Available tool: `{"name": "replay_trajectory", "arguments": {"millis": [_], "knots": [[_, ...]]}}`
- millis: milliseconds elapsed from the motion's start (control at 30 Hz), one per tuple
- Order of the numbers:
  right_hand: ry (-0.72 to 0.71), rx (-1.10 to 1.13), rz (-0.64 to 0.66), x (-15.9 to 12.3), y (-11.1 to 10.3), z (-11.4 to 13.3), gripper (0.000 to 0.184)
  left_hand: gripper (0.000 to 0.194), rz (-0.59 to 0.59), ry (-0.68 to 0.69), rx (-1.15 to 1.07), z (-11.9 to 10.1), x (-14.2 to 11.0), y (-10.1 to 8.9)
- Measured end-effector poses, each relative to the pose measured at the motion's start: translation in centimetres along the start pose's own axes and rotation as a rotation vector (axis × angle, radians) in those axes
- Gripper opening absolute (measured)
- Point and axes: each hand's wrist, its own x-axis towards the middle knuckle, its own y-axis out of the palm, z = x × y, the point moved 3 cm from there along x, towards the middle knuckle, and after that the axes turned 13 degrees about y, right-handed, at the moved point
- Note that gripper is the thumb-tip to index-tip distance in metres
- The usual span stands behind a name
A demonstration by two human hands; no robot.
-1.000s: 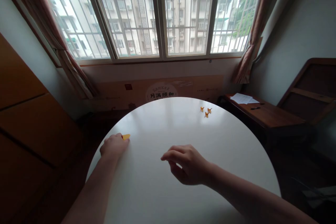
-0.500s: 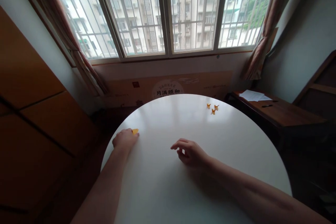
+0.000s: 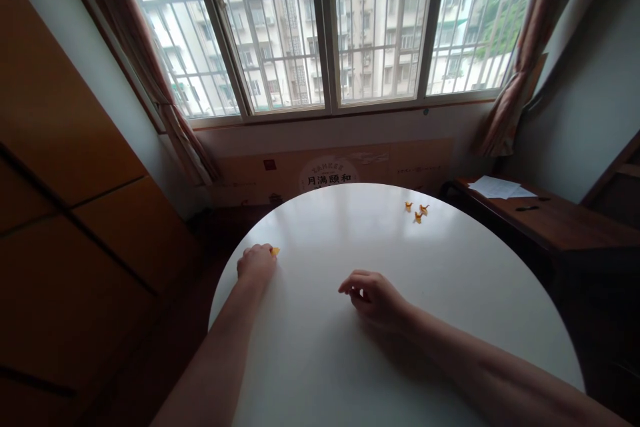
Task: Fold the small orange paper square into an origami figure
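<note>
At the left side of the round white table (image 3: 310, 340), my left hand (image 3: 257, 263) is closed over a yellow piece of paper (image 3: 275, 251). Only a small corner of the paper pokes out past the fingertips, so its full shape is hidden. My right hand (image 3: 375, 297) hovers low over the table's middle, fingers loosely curled and a gap between thumb and fingers, holding nothing. Toward the far right of the tabletop stand three small folded orange-yellow paper figures, bird-like in outline: one on the left (image 3: 409, 206), one on the right (image 3: 424, 209), one nearer (image 3: 418, 217).
Beyond the table are a printed cardboard panel (image 3: 370, 153) and a barred window (image 3: 285, 47). A wooden bench (image 3: 565, 223) with white papers (image 3: 500, 187) on it stands to the right. An orange-brown cabinet (image 3: 110, 233) is at the left.
The view has shifted, moving the scene rightward in the picture. Less of the yellow paper shows beyond my left hand. My right hand's fingers have curled a little closer together.
</note>
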Motion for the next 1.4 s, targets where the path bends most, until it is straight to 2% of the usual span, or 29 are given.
{"name": "replay_trajectory", "arguments": {"millis": [167, 600, 733, 1033, 1200, 1400], "knots": [[0.011, 0.011, 0.006, 0.0, 0.1, -0.2, 0.038, 0.044, -0.004, 0.063, -0.021, 0.0, 0.2, 0.6], [0.012, 0.029, 0.020, -0.2, 0.1, -0.3, 0.038, 0.030, -0.031, 0.075, -0.109, 0.9, 0.0, 0.3], [0.028, 0.047, 0.026, -0.1, 0.1, -0.4, 0.037, 0.031, -0.038, 0.087, -0.099, 1.0, 0.2, 0.4], [0.030, 0.060, 0.023, 0.0, 0.3, -0.5, 0.039, 0.036, -0.048, 0.095, -0.052, 0.1, 0.2, 0.7], [0.035, 0.059, 0.033, 0.0, 0.4, -0.9, 0.038, 0.040, -0.076, 0.035, -0.090, 0.7, 0.1, 0.3], [0.043, 0.063, 0.035, 0.1, 0.3, -0.7, 0.036, 0.042, -0.108, -0.187, -0.106, 3.1, -0.3, -0.8]]}}
